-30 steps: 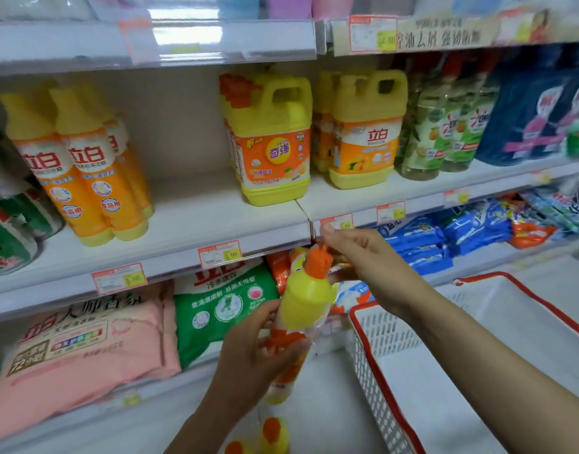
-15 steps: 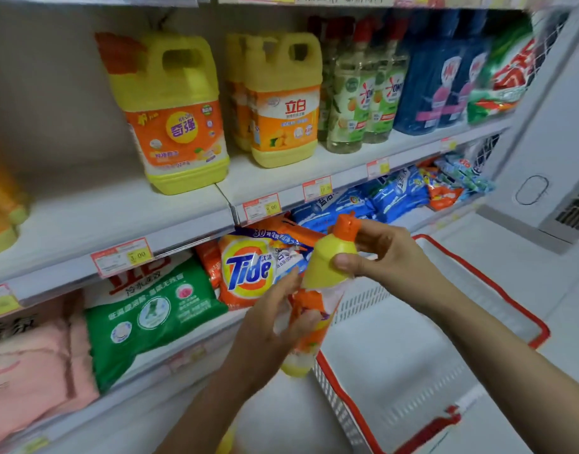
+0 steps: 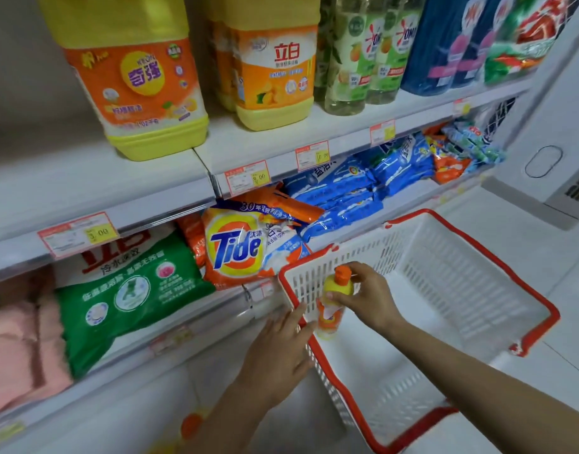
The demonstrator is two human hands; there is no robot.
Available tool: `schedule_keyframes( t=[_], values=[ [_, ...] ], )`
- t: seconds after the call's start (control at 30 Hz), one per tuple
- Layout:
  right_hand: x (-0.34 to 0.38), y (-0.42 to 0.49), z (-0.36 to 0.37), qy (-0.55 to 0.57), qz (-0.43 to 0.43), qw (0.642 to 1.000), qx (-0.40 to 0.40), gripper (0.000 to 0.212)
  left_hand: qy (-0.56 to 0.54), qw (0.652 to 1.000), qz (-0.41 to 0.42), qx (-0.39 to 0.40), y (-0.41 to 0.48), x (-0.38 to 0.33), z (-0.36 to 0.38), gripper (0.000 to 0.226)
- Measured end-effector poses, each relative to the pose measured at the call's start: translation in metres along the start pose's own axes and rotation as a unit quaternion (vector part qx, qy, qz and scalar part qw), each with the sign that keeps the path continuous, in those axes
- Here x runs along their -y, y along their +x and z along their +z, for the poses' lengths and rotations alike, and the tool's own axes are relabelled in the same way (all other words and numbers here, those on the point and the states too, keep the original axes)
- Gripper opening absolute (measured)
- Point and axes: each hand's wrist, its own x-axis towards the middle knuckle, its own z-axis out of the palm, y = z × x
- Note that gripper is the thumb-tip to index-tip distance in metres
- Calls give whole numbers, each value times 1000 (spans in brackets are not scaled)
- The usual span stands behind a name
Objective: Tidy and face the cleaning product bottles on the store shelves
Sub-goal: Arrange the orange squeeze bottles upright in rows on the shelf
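A small yellow bottle with an orange cap (image 3: 333, 304) hangs upright inside the near left corner of a white basket with a red rim (image 3: 540, 299). My right hand (image 3: 366, 298) grips the bottle round its yellow shoulder. My left hand (image 3: 278, 352) is off the bottle, fingers straight, just outside the basket's left rim. On the shelf above stand two big yellow jugs with orange labels (image 3: 134, 77) (image 3: 275, 67), then green bottles (image 3: 363, 50) and blue bottles (image 3: 445, 44).
The lower shelf holds detergent bags: pink (image 3: 16, 339), green (image 3: 124, 290), an orange Tide bag (image 3: 235, 250) and blue packs (image 3: 353, 188). Price tags (image 3: 78, 234) line the shelf edges. An orange cap (image 3: 191, 425) shows low by my left forearm. White floor lies right of the basket.
My left hand let go of the bottle. My right hand lowered the bottle into the basket. The view swung right and down.
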Motion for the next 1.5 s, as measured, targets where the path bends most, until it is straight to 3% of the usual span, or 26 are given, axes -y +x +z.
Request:
schedule_keyframes(
  t=[0.2,0.37,0.47,0.53,0.63,0.67,0.77,0.83,0.9,0.97,1.1,1.2,1.33,1.5],
  values=[
    [-23,3,47,-9,11,997,71,48,-33,998,24,-48,-1,7,8,60],
    [-28,10,52,-13,12,993,121,52,-81,996,15,-40,-7,9,0,61],
    [-24,14,43,-29,32,983,181,68,-94,994,8,-55,-26,24,-13,54],
    [-8,10,32,-42,19,987,151,77,-115,990,1,-81,-47,45,-25,46],
    [42,-3,17,2,-118,993,15,58,-157,974,-35,-157,-91,85,-42,43],
    [63,-10,16,30,-166,986,10,49,-166,967,-53,-186,-108,98,-46,39],
    [108,-34,38,83,-243,954,155,30,-192,947,-135,-221,-160,127,-40,29],
    [116,-51,72,61,-227,923,304,29,-196,946,-197,-165,-192,141,-16,30],
    [110,-62,110,5,-201,890,409,38,-229,942,-233,-76,-217,148,12,48],
    [94,-67,142,-67,-179,860,473,52,-250,940,-232,-5,-230,148,38,73],
    [58,-77,183,-124,-160,825,528,68,-249,944,-210,40,-230,147,78,84],
    [43,-83,199,-65,-137,830,536,69,-288,935,-205,14,-222,148,97,88],
    [38,-85,206,12,-126,855,503,54,-374,904,-201,-52,-212,143,103,75],
    [48,-84,196,51,-114,894,431,53,-463,824,-273,-178,-214,139,92,59]
  ],
)
